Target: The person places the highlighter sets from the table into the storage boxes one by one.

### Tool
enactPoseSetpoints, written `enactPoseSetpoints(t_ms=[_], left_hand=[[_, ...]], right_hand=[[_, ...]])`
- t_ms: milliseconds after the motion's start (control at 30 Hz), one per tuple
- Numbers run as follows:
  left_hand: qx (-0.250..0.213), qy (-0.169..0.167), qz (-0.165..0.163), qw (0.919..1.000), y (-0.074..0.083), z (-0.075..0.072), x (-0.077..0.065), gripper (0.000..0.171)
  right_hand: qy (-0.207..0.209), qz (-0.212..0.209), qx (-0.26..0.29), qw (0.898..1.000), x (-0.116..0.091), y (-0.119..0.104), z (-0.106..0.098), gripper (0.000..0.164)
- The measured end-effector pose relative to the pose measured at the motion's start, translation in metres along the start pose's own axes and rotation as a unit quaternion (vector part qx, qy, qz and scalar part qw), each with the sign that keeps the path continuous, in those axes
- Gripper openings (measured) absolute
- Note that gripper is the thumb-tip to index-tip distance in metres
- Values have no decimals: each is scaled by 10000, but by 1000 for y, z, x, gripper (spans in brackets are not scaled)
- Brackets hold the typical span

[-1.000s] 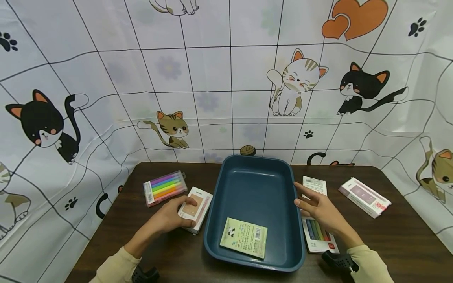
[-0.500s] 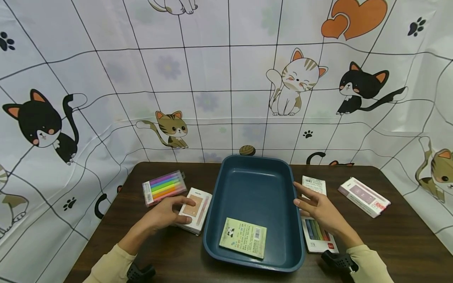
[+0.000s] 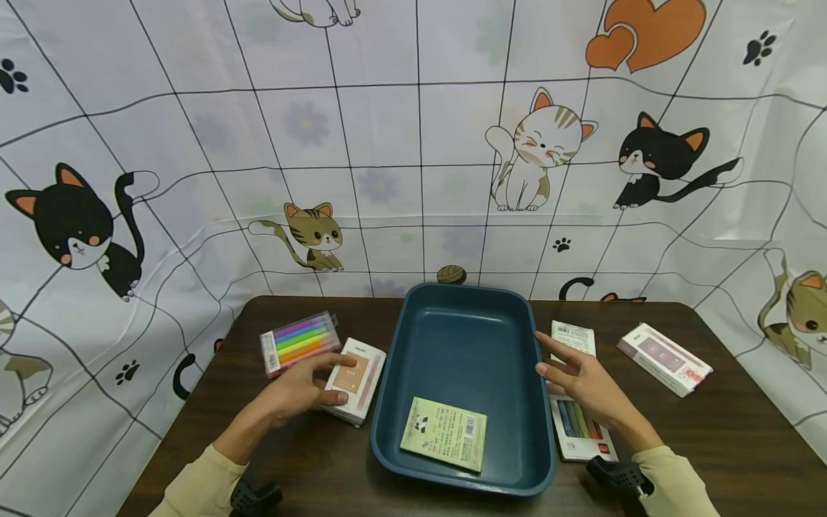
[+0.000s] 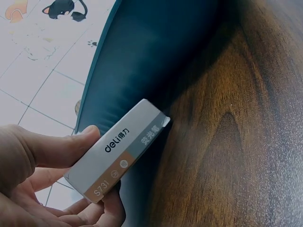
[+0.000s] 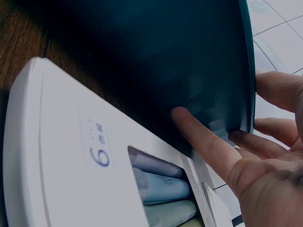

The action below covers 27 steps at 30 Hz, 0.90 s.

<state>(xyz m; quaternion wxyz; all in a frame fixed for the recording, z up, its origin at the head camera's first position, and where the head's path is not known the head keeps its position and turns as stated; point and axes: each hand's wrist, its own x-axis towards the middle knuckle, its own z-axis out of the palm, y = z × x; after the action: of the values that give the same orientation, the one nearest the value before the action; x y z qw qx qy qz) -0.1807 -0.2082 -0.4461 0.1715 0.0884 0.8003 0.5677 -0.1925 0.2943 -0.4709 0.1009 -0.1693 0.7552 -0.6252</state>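
Left hand (image 3: 300,391) grips the white Deli highlighter box (image 3: 354,380), thumb and fingers pinching its long sides. Box sits on the desk (image 3: 723,438) just left of the blue tray (image 3: 541,431), long axis parallel to its wall. Right hand (image 3: 578,380) is relaxed, fingers straight against the tray's right rim.

- Surface (image 3: 743,431): dark brown wood grain.
- Blue tray (image 3: 472,337): centre of surface, between the two grips.
- White box with tan panel (image 3: 355,380): left of tray, under the left grip (image 3: 304,388).
- Clear case of coloured pens (image 3: 300,342): just beyond the left grip.
- White pen pack (image 3: 581,431): beneath the right grip (image 3: 578,380).
- White card (image 3: 573,337): beyond the right grip.
- White box (image 3: 665,359): well right of the right grip.
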Motion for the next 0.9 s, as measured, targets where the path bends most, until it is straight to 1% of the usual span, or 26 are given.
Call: enactPoseSetpoints(t_ms=[200,333,467,567,700,833,900], left_hand=[[33,317,-191,9993,2,0,1,60],[-92,448,-282,9986,4,-1,1,60],[-289,422,-231,9984,6,-1,1,61],[-333,450,-147,9983,7,-1,1,62],[-305,594,-92,9977,10,-2,1,62],[-266,740,-136,9968,15,-4,-1,62],[-284,763,-144,9966,17,-4,-3,62]], right_hand=[[-17,2,8,10000,0,0,-1,67],[-5,0,-12,10000,0,1,-1,66],[34,29,-58,10000,-1,2,-1,67],[41,57,-68,10000,-1,1,-1,67],[44,29,-73,10000,-1,1,-1,67],[30,22,-79,10000,0,1,-2,67],[11,22,-81,10000,1,1,-2,67]])
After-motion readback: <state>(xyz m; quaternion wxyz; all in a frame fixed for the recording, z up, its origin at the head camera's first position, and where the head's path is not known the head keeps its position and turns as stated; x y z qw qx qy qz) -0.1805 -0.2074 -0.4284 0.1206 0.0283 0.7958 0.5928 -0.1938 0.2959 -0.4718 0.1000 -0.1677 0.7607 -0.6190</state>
